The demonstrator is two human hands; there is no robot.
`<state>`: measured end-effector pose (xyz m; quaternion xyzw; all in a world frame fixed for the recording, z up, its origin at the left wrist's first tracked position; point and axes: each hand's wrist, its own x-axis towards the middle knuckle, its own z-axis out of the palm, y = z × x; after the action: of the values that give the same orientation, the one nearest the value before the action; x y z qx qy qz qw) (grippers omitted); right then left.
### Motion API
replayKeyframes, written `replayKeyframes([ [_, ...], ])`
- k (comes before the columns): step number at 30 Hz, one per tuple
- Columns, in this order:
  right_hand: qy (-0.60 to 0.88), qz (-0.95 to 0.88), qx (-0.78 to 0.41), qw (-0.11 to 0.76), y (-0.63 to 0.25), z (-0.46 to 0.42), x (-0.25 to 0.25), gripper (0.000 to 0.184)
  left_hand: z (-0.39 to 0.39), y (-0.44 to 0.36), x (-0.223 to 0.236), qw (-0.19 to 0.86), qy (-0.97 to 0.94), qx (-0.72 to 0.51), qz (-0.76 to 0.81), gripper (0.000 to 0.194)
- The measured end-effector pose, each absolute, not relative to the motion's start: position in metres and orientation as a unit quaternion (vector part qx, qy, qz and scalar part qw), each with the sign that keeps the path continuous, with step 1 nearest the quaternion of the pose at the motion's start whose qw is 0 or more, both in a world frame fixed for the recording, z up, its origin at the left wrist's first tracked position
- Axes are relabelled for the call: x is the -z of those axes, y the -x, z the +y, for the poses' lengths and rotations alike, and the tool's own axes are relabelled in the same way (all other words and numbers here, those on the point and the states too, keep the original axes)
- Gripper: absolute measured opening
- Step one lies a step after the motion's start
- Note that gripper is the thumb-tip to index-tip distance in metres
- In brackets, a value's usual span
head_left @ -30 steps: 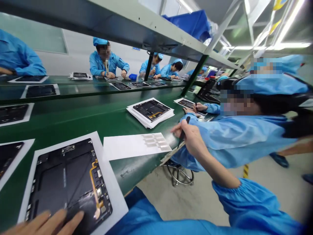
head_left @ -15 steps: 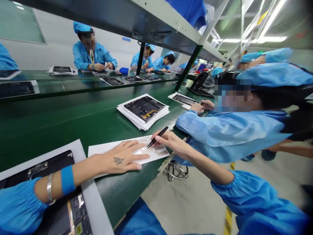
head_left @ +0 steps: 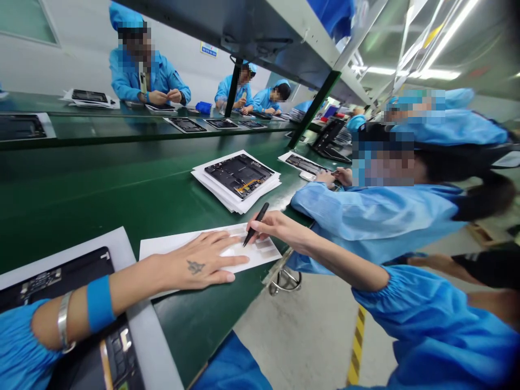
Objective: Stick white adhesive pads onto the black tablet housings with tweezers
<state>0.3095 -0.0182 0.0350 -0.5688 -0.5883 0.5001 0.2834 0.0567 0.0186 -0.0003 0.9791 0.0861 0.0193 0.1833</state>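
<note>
My left hand (head_left: 207,259) lies flat with fingers spread on a white sheet (head_left: 158,248) at the bench edge. Grey-beige patches (head_left: 266,250) show on the sheet's right end. Black tweezers (head_left: 257,223) are pinched in my right hand (head_left: 270,225), their tips pointing down at the sheet close to my left fingertips. Whether the tips hold anything is too small to tell. Under my left forearm, an opened black device housing (head_left: 122,352) with an orange strip rests on white paper (head_left: 156,346).
Farther back on the green bench (head_left: 101,184), another device housing (head_left: 239,176) tops a stack of white sheets. A co-worker in blue (head_left: 365,216) sits close on my right. More housings line the raised ledge (head_left: 134,122), under an overhead shelf (head_left: 276,32).
My right hand has shifted slightly left, and the tweezers stand more upright over the sheet. My left hand stays flat in place. The camera view has tilted a little.
</note>
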Motion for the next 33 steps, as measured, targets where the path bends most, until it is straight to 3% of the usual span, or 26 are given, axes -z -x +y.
replayKeyframes([
  [12, 0.57, -0.606, -0.484, 0.27, -0.305, -0.017, -0.037, 0.056, 0.019, -0.055, -0.005, 0.175, -0.981, -0.029, 0.074, 0.048],
  [16, 0.584, -0.577, -0.461, 0.337, -0.3, -0.028, -0.033, 0.054, 0.017, -0.055, -0.006, 0.176, -0.981, -0.035, 0.077, 0.046],
  [21, 0.536, -0.55, -0.406, 0.496, -0.285, -0.036, -0.055, 0.048, 0.013, -0.05, -0.01, 0.157, -0.984, -0.025, 0.08, 0.051],
  [25, 0.498, -0.545, -0.399, 0.543, -0.27, -0.038, -0.077, 0.043, 0.021, 0.015, -0.03, 0.105, -0.974, -0.098, 0.172, 0.054],
  [28, 0.492, -0.558, -0.396, 0.537, -0.255, -0.032, -0.079, 0.037, 0.015, 0.099, -0.045, 0.027, -0.936, -0.105, 0.336, 0.04],
  [33, 0.436, -0.627, -0.452, 0.461, -0.186, -0.016, -0.07, 0.043, -0.027, 0.178, -0.037, -0.012, -0.888, -0.044, 0.457, 0.028],
])
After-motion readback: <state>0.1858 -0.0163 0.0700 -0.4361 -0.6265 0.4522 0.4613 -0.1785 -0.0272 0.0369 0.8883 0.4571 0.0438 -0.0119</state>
